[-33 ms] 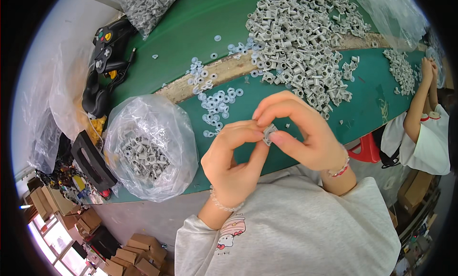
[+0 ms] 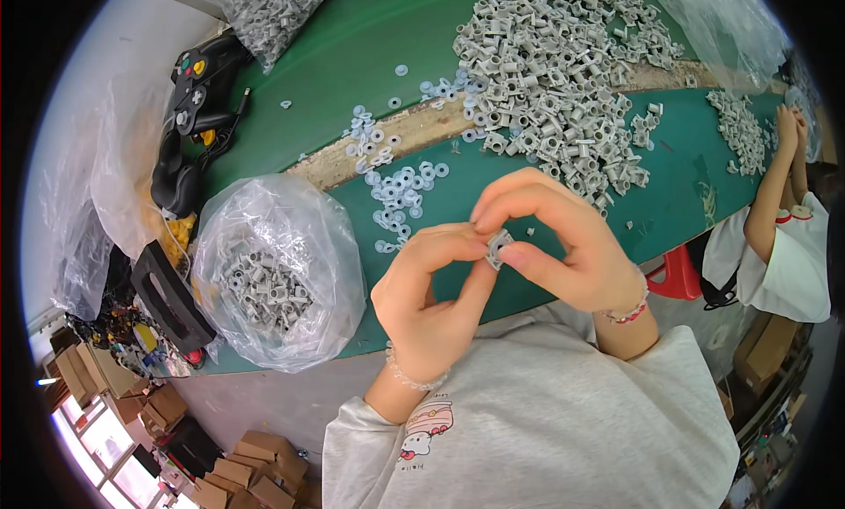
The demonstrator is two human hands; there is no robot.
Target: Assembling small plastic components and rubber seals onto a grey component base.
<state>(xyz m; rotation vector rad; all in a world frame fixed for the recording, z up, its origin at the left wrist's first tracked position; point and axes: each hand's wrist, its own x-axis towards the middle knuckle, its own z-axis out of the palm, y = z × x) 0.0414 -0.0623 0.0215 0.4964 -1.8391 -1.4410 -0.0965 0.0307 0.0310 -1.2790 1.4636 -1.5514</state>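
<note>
Between both hands, over the near edge of the green table, is a small grey plastic part (image 2: 496,249). My left hand (image 2: 431,302) pinches it from the left between thumb and fingertips. From the other side my right hand (image 2: 572,249) grips it, fingers curled over the top and thumb against its lower right; its far side is hidden. Beyond my hands lies a large heap of similar grey plastic parts (image 2: 563,95). Translucent bluish rubber rings (image 2: 405,188) are scattered left of that heap.
To the left stands an open clear plastic bag (image 2: 334,271) with grey parts inside. Farther left are a black game controller (image 2: 189,104) and a dark plastic panel (image 2: 172,298). At the right, a co-worker's hands (image 2: 790,126) are by a smaller heap (image 2: 739,131).
My right hand and its thumb have shifted very slightly to the right. A little more of the grey part's face shows. The left hand has hardly moved.
</note>
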